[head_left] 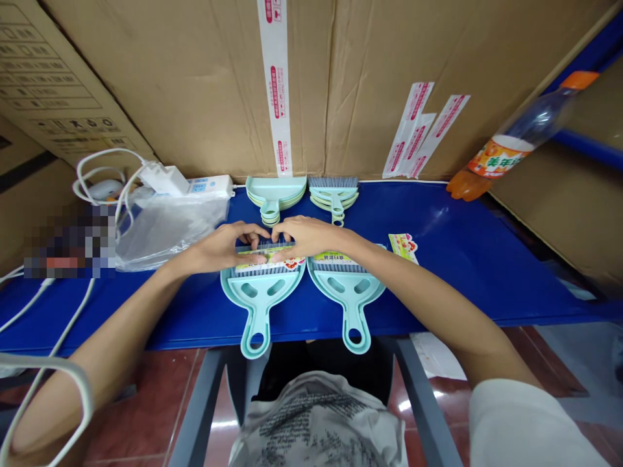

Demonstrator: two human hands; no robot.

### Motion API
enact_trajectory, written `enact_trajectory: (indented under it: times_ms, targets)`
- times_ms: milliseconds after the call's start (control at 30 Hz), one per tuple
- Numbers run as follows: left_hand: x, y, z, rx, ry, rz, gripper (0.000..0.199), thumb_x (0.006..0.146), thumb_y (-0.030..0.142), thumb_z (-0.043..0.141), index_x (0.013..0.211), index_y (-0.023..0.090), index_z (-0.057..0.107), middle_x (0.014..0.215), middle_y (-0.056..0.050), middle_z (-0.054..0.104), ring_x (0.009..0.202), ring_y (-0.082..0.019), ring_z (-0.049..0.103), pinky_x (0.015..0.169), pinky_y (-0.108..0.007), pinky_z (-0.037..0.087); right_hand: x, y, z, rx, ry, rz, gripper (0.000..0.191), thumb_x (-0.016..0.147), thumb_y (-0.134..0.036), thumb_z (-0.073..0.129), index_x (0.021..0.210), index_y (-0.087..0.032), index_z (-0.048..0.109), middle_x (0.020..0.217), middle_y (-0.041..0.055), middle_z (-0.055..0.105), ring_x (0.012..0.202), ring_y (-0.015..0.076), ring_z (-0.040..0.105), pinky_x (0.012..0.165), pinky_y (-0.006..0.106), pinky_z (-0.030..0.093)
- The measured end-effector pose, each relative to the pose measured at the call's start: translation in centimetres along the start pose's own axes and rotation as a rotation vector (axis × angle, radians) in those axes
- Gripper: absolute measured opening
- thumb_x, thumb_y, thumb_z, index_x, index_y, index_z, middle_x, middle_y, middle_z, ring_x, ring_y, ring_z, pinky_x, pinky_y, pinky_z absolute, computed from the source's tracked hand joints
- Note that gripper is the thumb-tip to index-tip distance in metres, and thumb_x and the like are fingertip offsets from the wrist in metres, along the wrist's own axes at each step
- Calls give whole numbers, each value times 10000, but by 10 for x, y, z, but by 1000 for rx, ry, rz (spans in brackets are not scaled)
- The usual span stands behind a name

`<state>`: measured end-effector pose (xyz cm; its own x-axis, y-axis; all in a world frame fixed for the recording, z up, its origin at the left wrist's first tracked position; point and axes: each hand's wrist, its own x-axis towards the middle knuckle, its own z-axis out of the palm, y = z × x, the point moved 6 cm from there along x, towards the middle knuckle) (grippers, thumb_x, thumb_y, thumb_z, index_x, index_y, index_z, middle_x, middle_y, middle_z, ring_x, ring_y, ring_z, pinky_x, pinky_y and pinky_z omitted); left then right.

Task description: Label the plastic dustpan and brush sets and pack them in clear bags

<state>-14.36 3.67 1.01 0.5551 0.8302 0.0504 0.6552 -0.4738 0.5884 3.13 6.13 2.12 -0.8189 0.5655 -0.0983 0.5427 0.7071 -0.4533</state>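
- The landmark is the left brush-and-dustpan set, pale aqua, lying on the blue table with its handle toward the person.
- Across its brush lies a yellow-and-white label card, over the grey bristles.
- The left hand is over the landmark's left side, its thumb on the card, its fingers bent and apart from the thumb.
- The right hand comes in over the landmark's right side; its thumb also lies on the card, fingers curved and parted from it. The fingertips of both hands nearly meet.
- Just right of the landmark lies the right brush-and-dustpan set, with a similar card partly under the right forearm.
- Beyond the landmark are stacked dustpans, and to their right stacked brushes.
- Well right of the landmark are a loose label card and, farther out, a tilted orange-capped bottle.
- Left of and beyond the landmark are a clear plastic bag and a white power strip.
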Motion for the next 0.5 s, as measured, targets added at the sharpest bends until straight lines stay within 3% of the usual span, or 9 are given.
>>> enact_trajectory:
  times_ms: [133, 300, 400, 500]
  targets:
    - [0, -3, -1, 24, 39, 15, 525, 908, 628, 749, 1236, 220, 772, 982, -64, 772, 940, -245, 715, 881, -377, 575, -12, -11, -21, -34, 57, 12, 374, 984, -473, 772, 1200, -169, 748, 1119, 110, 721, 974, 243, 632, 795, 329, 386]
    - [0, 5, -13, 83, 199, 17, 428, 1067, 537, 527, 1184, 209, 774, 1054, -93, 798, 955, -254, 729, 906, -396, 567, -45, -21, -72, -7, 272, -45, 206, 1008, -354, 735, 1098, -172, 767, 930, 32, 721, 844, 180, 611, 807, 314, 375]
    - [-3, 13, -22, 94, 347, -4, 411, 1097, 491, 478, 1180, 205, 761, 1012, -83, 799, 948, -253, 728, 893, -389, 556, -76, -1, -94, 26, 469, 9, 165, 992, -336, 705, 1018, -192, 782, 881, 8, 728, 751, 153, 584, 779, 307, 395]
    - [-3, 26, -20, 135, 402, 35, 374, 1089, 452, 504, 1122, 197, 775, 1049, -95, 800, 964, -256, 723, 880, -383, 551, -109, 43, -101, 76, 696, 104, 204, 970, -370, 683, 930, -195, 779, 802, 17, 726, 669, 153, 573, 705, 306, 415]
